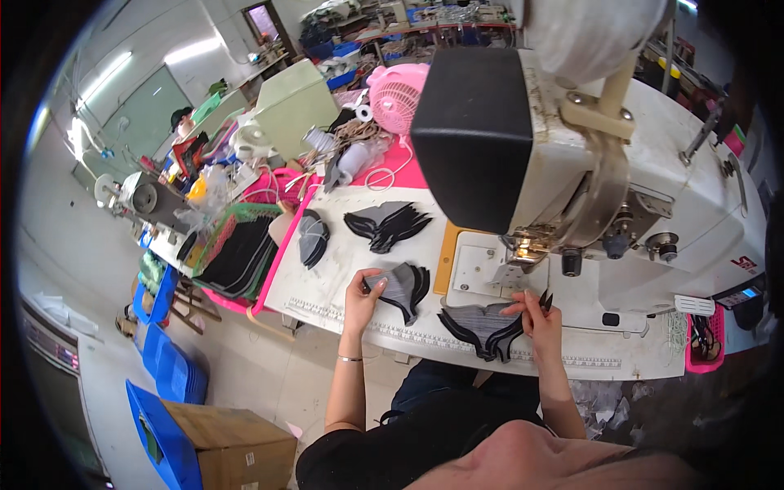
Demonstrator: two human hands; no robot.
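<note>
My left hand (362, 296) pinches the left edge of a stack of grey and black fabric pieces (398, 292) on the white sewing table. In my right hand (539, 320) is a small black two-pointed tool (545, 300) that looks like thread snips. The fingertips of that hand rest at the edge of another grey and black fabric stack (483, 324), close to the table's front edge. Farther back lies a third fabric stack (387, 223), its black layers fanned out. A tied grey and black bundle (312, 238) sits at the table's left side.
A large sewing machine (563, 155) stands over the right half, its needle area (527, 247) just beyond my right hand. A ruler strip (572, 360) runs along the front edge. Left of the table is a green basket (214, 238) of dark pieces; behind stands a pink fan (398, 100).
</note>
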